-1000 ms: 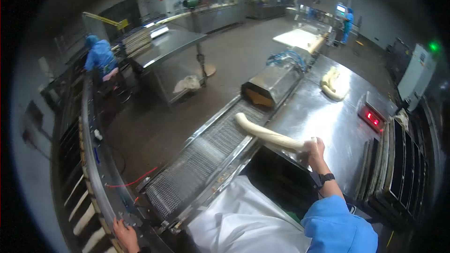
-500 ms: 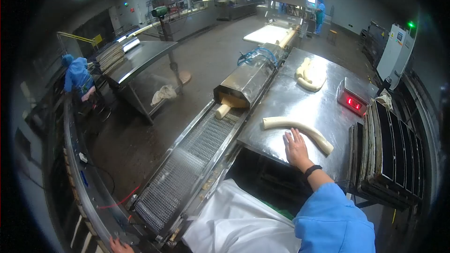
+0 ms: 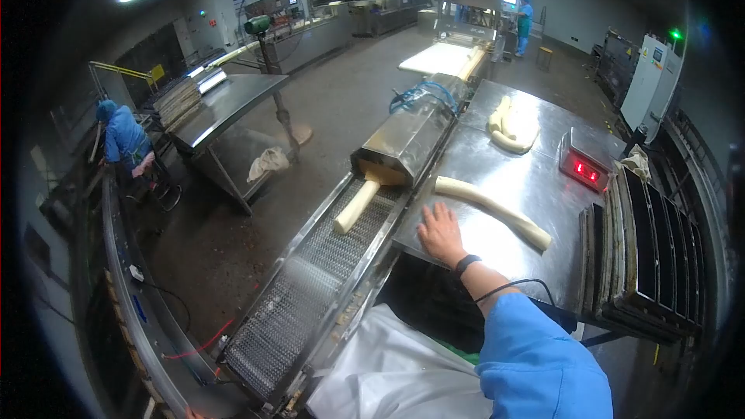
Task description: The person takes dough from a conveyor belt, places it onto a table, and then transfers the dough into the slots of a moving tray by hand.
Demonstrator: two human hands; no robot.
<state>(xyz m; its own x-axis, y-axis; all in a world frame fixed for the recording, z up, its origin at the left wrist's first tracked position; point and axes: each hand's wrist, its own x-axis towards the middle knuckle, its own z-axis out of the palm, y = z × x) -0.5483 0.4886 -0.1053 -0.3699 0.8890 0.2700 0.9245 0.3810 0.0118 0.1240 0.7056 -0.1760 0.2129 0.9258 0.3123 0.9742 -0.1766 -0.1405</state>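
Observation:
My right hand [image 3: 441, 234] lies with spread fingers near the front left edge of the steel table [image 3: 563, 264]. It holds nothing. Just beyond the fingertips a long pale dough roll [image 3: 497, 211] stretches across the tabletop, slightly bent. Another dough roll [image 3: 357, 208] sticks out of the metal hood [image 3: 400, 140] onto the mesh conveyor belt [image 3: 291, 295], left of this hand. Only a sliver of my left hand [image 3: 192, 414] shows at the bottom edge, its fingers hidden. Farther back on the table rest curled dough pieces [image 3: 506, 126].
A scale [image 3: 583, 159] with a red display stands on the table's right. Stacked trays [image 3: 644, 252] lean beside it. A curved rail [image 3: 128, 295] runs along the left, where a person in blue [image 3: 124, 136] bends. Another person [image 3: 524, 25] stands by the far machine.
My right hand has slid left along the table, and the dough roll there lies straighter. The roll on the belt has come farther out of the hood. My left hand has mostly left view.

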